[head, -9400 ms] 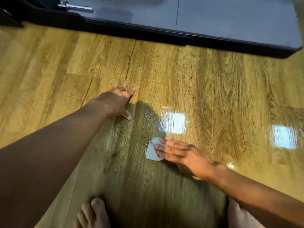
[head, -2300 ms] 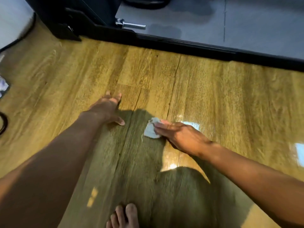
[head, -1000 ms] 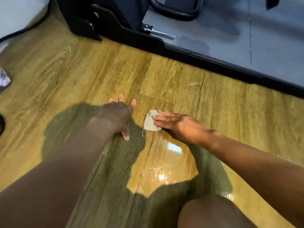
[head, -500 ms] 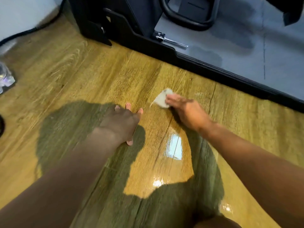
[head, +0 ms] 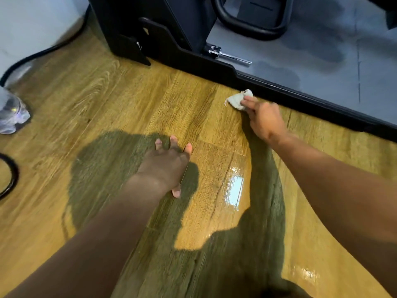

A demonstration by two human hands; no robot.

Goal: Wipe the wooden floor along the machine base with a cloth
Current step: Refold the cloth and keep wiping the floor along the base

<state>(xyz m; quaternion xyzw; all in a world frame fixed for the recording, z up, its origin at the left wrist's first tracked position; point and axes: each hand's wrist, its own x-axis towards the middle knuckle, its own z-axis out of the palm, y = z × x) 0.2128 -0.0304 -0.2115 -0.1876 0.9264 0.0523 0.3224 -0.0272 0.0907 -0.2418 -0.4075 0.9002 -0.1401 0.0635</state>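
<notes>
From my feed, the small pale cloth (head: 237,100) sits on the wooden floor (head: 129,100) right against the black machine base (head: 300,97), its far edge touching or all but touching that dark rim. That placement makes sense to me: the strip beside the base is the part the task asks for, so the cloth has to ride hard along it. The right hand (head: 264,119) reaches forward with the arm stretched out, and its fingers (head: 247,102) lie fairly straight over the near part of the cloth, pressing it down onto the boards rather than bunching it up; the thumb is hidden from me, so I cannot say whether it tucks under. The left hand (head: 167,166) is planted well back from the base, palm down, its fingers (head: 174,140) spread and flat on the floor, holding nothing. I judge it is there as a prop, taking body weight so the other arm can lean toward the base. A black cable (head: 32,57) runs along the wall at the far left, well apart from both hands.
</notes>
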